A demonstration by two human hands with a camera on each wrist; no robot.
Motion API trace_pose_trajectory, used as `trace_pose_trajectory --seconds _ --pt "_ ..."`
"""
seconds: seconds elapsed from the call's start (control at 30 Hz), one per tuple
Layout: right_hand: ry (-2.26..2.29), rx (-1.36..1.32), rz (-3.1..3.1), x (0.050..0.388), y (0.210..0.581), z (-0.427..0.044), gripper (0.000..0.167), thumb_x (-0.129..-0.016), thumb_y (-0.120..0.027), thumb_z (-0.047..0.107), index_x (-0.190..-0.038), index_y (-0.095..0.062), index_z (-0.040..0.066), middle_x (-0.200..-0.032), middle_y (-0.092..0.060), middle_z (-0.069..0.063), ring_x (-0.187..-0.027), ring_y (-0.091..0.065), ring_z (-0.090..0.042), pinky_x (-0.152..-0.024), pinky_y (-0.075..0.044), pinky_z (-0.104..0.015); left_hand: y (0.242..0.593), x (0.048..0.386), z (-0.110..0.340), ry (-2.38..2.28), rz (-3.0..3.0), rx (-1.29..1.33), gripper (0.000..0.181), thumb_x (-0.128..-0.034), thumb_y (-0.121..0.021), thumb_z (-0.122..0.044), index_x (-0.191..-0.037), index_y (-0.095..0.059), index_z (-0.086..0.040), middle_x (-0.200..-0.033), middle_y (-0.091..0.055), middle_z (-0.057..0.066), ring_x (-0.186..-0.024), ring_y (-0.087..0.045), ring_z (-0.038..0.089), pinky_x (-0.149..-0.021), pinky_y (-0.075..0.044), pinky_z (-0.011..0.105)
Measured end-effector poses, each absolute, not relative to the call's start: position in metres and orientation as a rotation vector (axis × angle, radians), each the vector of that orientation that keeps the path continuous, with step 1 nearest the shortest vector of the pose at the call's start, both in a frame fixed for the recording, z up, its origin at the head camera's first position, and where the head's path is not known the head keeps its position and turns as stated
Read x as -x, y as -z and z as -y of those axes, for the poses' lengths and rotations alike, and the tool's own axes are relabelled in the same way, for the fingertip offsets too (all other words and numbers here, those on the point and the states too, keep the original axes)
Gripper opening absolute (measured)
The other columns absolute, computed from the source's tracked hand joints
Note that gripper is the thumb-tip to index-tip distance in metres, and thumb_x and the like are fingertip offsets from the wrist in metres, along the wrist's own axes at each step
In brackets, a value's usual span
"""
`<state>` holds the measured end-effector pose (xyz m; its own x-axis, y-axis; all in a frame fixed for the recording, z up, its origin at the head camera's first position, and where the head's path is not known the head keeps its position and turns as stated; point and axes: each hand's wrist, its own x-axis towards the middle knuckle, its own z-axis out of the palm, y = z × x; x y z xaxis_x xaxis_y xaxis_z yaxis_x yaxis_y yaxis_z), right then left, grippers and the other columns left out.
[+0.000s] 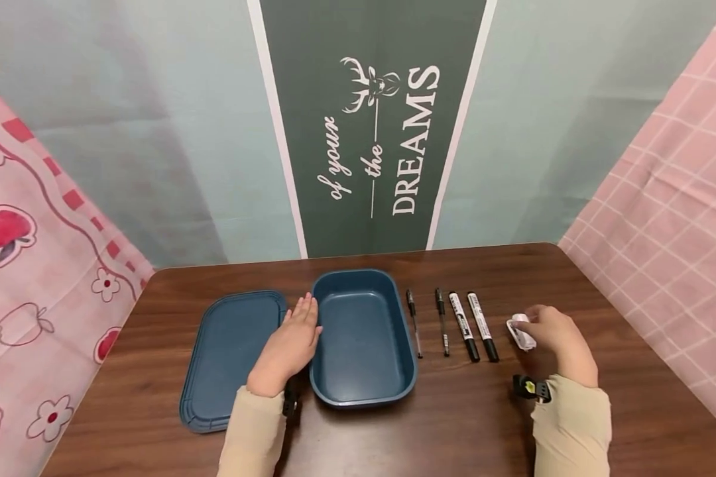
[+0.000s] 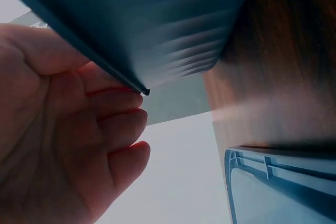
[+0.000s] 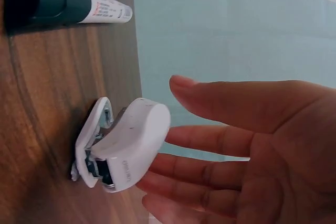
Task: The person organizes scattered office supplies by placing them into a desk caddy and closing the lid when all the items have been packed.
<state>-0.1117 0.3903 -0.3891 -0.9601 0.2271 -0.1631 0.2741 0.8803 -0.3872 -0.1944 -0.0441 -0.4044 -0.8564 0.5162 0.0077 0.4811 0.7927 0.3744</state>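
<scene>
Your right hand [image 1: 557,334] is at the stapler [image 1: 522,332] on the right of the table [image 1: 453,424], thumb spread from the fingers; your left hand [image 1: 289,344] is at the left rim of the tray [image 1: 364,344], fingers together. Two markers [image 1: 462,320] and two pens [image 1: 411,303] lie between stapler and tray, and your left arm [image 1: 253,430] partly hides the lid [image 1: 233,358]

On the tabletop [image 1: 447,424] we find, left to right: the lid [image 1: 229,364], the box [image 1: 364,348], a first pen [image 1: 414,322], a second pen [image 1: 443,323], a first marker [image 1: 464,326], a second marker [image 1: 482,326] and the stapler [image 1: 522,336]. We locate the left hand [image 1: 290,342] at the box's left rim, the right hand [image 1: 557,333] at the stapler's right side. Behind the tabletop, we note a hanging cloth [image 1: 233,159].
</scene>
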Motion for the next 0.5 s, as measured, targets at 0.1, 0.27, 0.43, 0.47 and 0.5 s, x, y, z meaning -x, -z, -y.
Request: trace_pose_trajectory --seconds 0.1,0.27,0.43,0.47,0.5 --pt "0.614 -0.389 -2.944 0.114 0.389 -0.390 0.057 -0.089 -0.061 0.027 -0.112 -0.047 -0.023 -0.107 -0.056 -0.038 -0.099 -0.050 -0.057 -0.079 -0.043 -0.060 0.402 0.195 0.046 -0.559 -2.897 -0.816 0.052 -0.1003 -0.046 -0.016 -0.143 -0.030 0.010 -0.152 -0.020 0.023 -0.140 -0.019 0.034 -0.111 -0.021 0.048" --pt "0.596 -0.376 -2.963 0.115 0.388 -0.398 0.049 -0.086 -0.063 0.023 -0.104 -0.051 -0.021 -0.098 -0.059 -0.035 -0.089 -0.054 -0.054 -0.074 -0.044 -0.059 0.399 0.199 0.039 -0.524 -2.925 -0.839 0.053 -0.1003 -0.046 -0.017 -0.143 -0.030 0.009 -0.152 -0.019 0.022 -0.141 -0.018 0.033 -0.111 -0.022 0.047" --pt "0.596 -0.440 -2.938 0.113 0.389 -0.404 0.037 -0.085 -0.062 0.023 -0.091 -0.058 -0.013 -0.084 -0.060 -0.026 -0.077 -0.056 -0.043 -0.066 -0.044 -0.053 0.401 0.203 0.031 -0.507 -2.928 -0.859 0.053 -0.1006 -0.045 -0.017 -0.144 -0.028 0.009 -0.153 -0.017 0.022 -0.141 -0.017 0.033 -0.112 -0.021 0.046" --pt "0.594 -0.457 -2.934 0.112 0.389 -0.404 0.034 -0.085 -0.062 0.023 -0.088 -0.059 -0.011 -0.082 -0.060 -0.025 -0.075 -0.055 -0.042 -0.064 -0.044 -0.052 0.401 0.203 0.030 -0.511 -2.926 -0.861 0.054 -0.1007 -0.045 -0.017 -0.144 -0.028 0.008 -0.153 -0.017 0.022 -0.141 -0.017 0.032 -0.112 -0.021 0.046" --pt "0.592 -0.469 -2.937 0.112 0.390 -0.405 0.032 -0.084 -0.062 0.022 -0.085 -0.059 -0.009 -0.080 -0.059 -0.023 -0.073 -0.055 -0.040 -0.063 -0.044 -0.051 0.402 0.203 0.030 -0.511 -2.926 -0.865 0.054 -0.1007 -0.045 -0.017 -0.144 -0.027 0.008 -0.153 -0.017 0.022 -0.141 -0.017 0.033 -0.112 -0.021 0.046"
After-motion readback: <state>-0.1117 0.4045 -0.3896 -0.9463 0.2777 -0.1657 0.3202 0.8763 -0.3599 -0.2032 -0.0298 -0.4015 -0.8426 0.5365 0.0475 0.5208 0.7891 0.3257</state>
